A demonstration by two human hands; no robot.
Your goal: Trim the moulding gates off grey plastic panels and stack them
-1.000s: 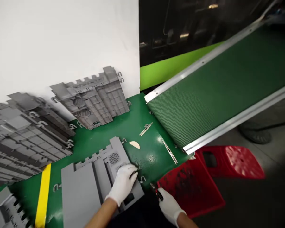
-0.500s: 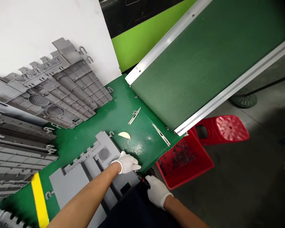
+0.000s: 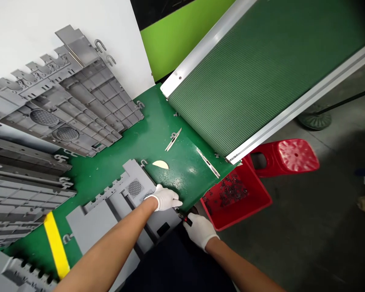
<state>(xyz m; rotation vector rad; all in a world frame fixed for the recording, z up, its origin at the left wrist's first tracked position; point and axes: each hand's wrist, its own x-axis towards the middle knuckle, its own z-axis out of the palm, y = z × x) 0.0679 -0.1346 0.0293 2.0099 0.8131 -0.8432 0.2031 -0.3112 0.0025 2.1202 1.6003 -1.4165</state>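
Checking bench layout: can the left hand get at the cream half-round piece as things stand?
Probably yes: the cream half-round piece lies uncovered on the green tabletop, beyond the left hand, with nothing bulky between them.

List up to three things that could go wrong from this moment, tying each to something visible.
1. The left hand has its fingers close to the head of the red-and-black tool in the right hand; a slip might nip them.
2. The slim piece lies near the edge of the green table; a bump could knock it off.
3. The ribbed grey panel standing by the white wall might slide if jolted.
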